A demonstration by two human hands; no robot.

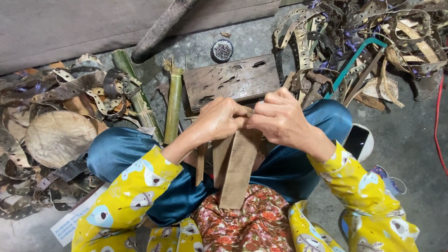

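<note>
Both hands met over the lap: the left hand (218, 119) and right hand (280, 119) pinched the top of a flat brown fibrous strip (239, 170), braced just before the worn wooden block (232, 80).

1 white printed paper sheet or label (70, 223): rectangular, dark lettering, lying on the floor at lower left, partly under the yellow sleeve.
1 phone (358, 141): dark blank screen in a white case, on the floor just beside the right knee.
1 small round tin (222, 50): open, on the floor above the wooden block.
</note>
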